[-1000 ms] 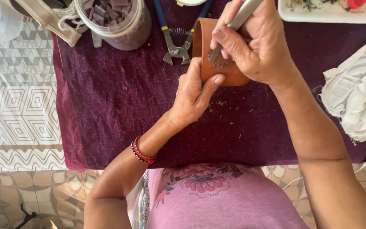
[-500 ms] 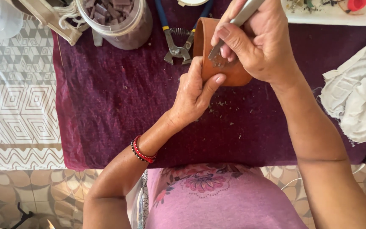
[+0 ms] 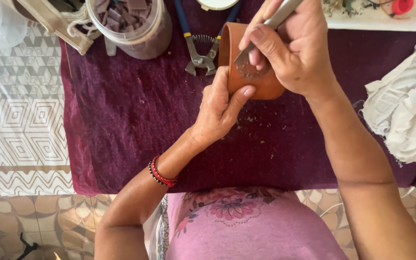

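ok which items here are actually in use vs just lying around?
In use:
left hand steadying terracotta pot
right hand holding metal spatula against the pot

Lying about:
blue-handled nippers
jar of tile pieces
white rag
purple cloth

The left hand (image 3: 220, 108) grips a terracotta pot (image 3: 253, 79) lying on the purple cloth (image 3: 131, 125); the right hand (image 3: 292, 50) presses a metal spatula (image 3: 266, 31) (grey paste on its tip) against the pot's side, pliers (image 3: 199, 50) just beside the pot.
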